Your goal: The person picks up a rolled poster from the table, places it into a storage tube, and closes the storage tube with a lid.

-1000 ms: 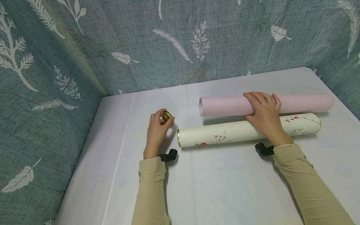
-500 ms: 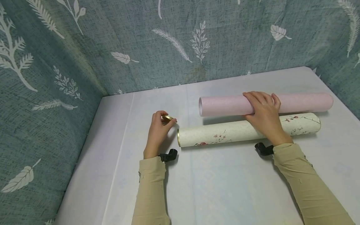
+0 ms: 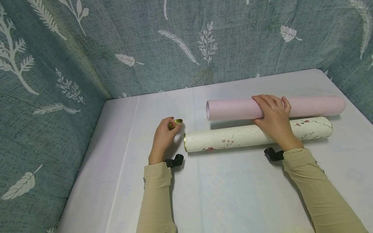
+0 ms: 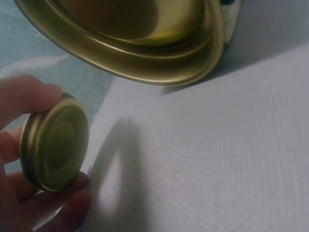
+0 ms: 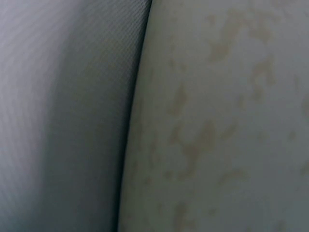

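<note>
My left hand (image 3: pixel 164 137) pinches a small round gold lid (image 3: pixel 177 121) between thumb and fingers, above the table. In the left wrist view the lid (image 4: pixel 65 145) is held by its rim, apart from the gold-rimmed end (image 4: pixel 169 67) of a tube. That tube (image 3: pixel 215 142) is cream with red blossoms and lies just right of the left hand. My right hand (image 3: pixel 274 119) reaches across it and grips a pink roll (image 3: pixel 233 110) lying behind, fingers over the top and thumb at the near side. Only the cream tube's surface (image 5: pixel 217 121) shows in the right wrist view.
A white cloth covers the table (image 3: pixel 233 191). Teal curtains (image 3: pixel 145 42) with white leaf prints hang behind and at both sides. Black wrist cameras sit by the left sleeve (image 3: pixel 157 194) and the right sleeve (image 3: pixel 320 194).
The left fingers have turned the gold lid, first edge-on and then with its hollow side showing. The right hand, pink roll and cream tube have stayed in place.
</note>
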{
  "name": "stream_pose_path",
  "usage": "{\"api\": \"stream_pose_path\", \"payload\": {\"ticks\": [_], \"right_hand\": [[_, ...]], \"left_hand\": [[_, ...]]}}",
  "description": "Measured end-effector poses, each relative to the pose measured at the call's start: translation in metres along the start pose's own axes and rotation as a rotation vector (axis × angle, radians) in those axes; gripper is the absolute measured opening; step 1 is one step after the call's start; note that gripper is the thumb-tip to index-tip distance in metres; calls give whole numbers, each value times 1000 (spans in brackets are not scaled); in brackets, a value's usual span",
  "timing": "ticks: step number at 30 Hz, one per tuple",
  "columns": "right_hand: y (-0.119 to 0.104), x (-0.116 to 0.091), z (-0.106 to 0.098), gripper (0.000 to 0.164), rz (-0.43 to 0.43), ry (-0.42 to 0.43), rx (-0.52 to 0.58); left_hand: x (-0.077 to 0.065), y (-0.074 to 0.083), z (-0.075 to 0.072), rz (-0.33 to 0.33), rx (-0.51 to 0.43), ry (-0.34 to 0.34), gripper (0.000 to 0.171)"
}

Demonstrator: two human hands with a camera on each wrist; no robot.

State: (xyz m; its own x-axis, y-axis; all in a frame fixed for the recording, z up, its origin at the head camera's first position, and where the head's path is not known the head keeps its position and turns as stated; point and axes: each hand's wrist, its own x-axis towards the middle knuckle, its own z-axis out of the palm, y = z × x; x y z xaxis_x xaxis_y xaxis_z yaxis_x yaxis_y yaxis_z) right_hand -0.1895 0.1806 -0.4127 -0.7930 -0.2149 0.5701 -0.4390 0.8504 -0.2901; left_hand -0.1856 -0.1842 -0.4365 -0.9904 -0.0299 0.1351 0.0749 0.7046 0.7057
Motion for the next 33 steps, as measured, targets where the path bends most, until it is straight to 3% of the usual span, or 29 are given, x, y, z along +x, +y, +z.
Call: {"api": "stream_pose_path", "payload": {"ticks": [6,12,22,25,33], "right_hand": [[0,0,0,69,-2,5,6],[-1,0,-1,68,-1,-1,8],[-1,-1,0,66,-17,32,32],[-1,-1,0,67,-17,36,38],[-1,-1,-1,68,-3,21,18]], "left_hand": [[-1,0,-1,5,23,-7,26],[-3,-1,-1,-41,-15,-1,28],[-2,1,-1,-61,-60,68,65],[-2,3,-1,-61,-72,84,69],[-1,13,-3,-21,-230,132,60]]}}
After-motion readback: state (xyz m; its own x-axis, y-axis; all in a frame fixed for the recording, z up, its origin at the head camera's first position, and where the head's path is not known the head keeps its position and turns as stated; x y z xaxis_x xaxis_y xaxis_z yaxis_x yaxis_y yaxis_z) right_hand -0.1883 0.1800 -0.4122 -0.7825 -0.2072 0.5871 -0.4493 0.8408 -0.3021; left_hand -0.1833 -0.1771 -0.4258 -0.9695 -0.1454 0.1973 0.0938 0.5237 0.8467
